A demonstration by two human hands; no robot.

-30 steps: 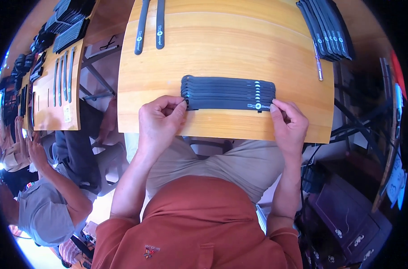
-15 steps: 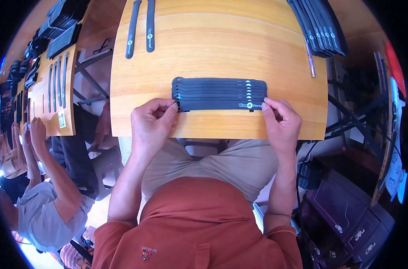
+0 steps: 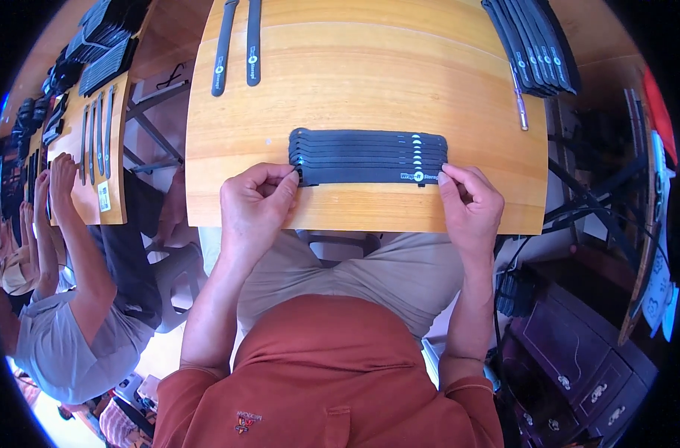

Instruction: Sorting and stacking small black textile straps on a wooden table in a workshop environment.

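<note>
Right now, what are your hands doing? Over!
Left hand pinching left end of black strap stack. Right hand at its right end. Stack flat on wooden table, nothing in the way.

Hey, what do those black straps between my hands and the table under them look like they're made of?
The black straps look like matte rubber or soft plastic, though fabric is possible: flat, dull, thin stacked bands with no glare. The table looks like varnished wood: orange-yellow boards with grain lines and a light sheen.

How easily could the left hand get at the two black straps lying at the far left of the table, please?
Probably easily: the two black straps lie apart on bare table, with nothing between them and the left hand.
</note>
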